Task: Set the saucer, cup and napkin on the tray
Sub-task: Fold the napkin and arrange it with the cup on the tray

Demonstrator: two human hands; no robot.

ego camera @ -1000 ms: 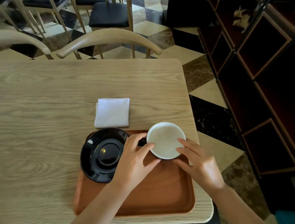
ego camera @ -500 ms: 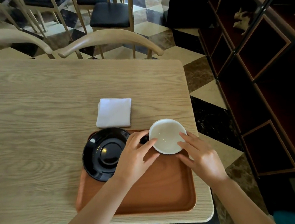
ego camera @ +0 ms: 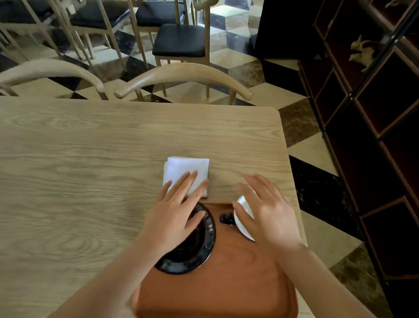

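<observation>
A brown tray lies at the table's near right corner. The black saucer rests on its left part, overhanging the rim. The white cup with a dark handle stands in the tray's far right corner. A folded white napkin lies on the table just beyond the tray. My left hand stretches flat over the saucer, its fingertips on the napkin's near edge. My right hand hovers spread above the cup and hides most of it.
The light wooden table reaches left and away from me. Two curved chair backs stand at its far edge, more chairs behind. A dark shelf unit lines the right side across a tiled floor.
Both hands have let go of the cup, which now stands in the tray's far right corner. My left hand moved forward onto the napkin; my right hand opened above the cup.
</observation>
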